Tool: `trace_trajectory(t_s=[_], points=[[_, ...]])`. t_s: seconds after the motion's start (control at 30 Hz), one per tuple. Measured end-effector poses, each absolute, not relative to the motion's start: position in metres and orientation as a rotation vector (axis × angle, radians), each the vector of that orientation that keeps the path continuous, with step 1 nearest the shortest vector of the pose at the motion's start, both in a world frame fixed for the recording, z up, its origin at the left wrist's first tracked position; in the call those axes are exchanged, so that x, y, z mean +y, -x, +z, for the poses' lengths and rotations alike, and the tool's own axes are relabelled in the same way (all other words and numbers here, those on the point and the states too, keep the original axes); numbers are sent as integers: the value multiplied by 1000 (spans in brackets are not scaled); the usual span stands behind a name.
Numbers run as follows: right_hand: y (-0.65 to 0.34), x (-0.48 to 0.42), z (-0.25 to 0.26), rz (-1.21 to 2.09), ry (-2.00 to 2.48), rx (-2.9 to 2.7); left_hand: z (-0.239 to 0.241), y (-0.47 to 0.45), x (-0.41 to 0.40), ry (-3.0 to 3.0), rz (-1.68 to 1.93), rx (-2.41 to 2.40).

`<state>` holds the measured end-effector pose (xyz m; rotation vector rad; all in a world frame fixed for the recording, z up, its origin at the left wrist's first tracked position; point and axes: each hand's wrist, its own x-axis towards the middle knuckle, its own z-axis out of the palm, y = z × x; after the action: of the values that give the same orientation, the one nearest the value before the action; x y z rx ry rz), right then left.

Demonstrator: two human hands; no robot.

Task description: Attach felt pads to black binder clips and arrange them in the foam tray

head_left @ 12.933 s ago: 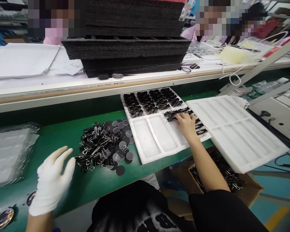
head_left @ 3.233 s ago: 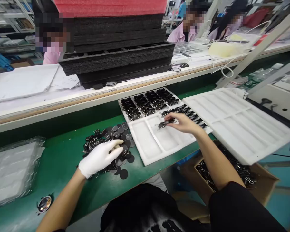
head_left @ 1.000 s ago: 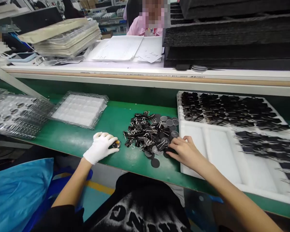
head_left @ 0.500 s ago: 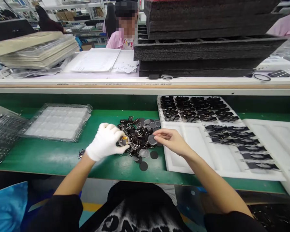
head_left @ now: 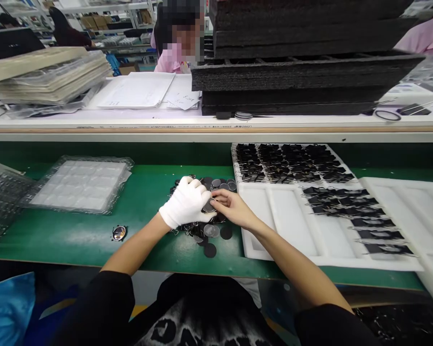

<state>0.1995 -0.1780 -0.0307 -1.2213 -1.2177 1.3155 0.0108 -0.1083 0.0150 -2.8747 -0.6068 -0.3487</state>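
My left hand (head_left: 185, 204), in a white glove, is closed around a small round part; its face is now mostly covered. Bare fingers of my right hand (head_left: 233, 206) pinch the edge of a clear round disc (head_left: 210, 205), which lies against that part. Whether the disc is seated flat I cannot tell. Both hands are together over a pile of black binder clips (head_left: 187, 228), partly hidden by the glove. Loose clear discs (head_left: 211, 230) and black discs (head_left: 210, 250) lie around the pile. Another round part (head_left: 119, 233) with clips at its rim lies left on the green bench.
A white foam tray (head_left: 292, 218) on the right holds rows of black binder clips (head_left: 285, 161). Beside it lies another white tray (head_left: 400, 211). Clear plastic trays (head_left: 81, 185) are at the left. Black foam trays (head_left: 303, 77) are stacked on the shelf; a person sits beyond.
My left hand has moved right with the round part, and my right hand has moved left with the clear disc. Part and disc, apart before, are now together.
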Motion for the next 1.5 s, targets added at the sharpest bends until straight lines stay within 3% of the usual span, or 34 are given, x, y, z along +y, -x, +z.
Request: trace_trajectory(t_s=[0.23,0.47,0.67,0.97,1.33,1.5], points=[[-219,-173,-33,1531,1143,-742,28,-6,-103,2990,-339,-708],[-232,-174,-37,1479,1039,-640,12,-25,-128,3021,-40,-417],[-234,-173,-30,1463,989,-600,-7,-52,-146,2864,96,-516],[-243,-174,-28,1423,893,-611,28,-20,-107,2912,-230,-706],[-228,-185,-34,1406,918,-1277,29,-16,-92,3360,-384,-1116],[-224,-188,-38,1401,961,-1330,24,-20,-91,3196,-614,-873]])
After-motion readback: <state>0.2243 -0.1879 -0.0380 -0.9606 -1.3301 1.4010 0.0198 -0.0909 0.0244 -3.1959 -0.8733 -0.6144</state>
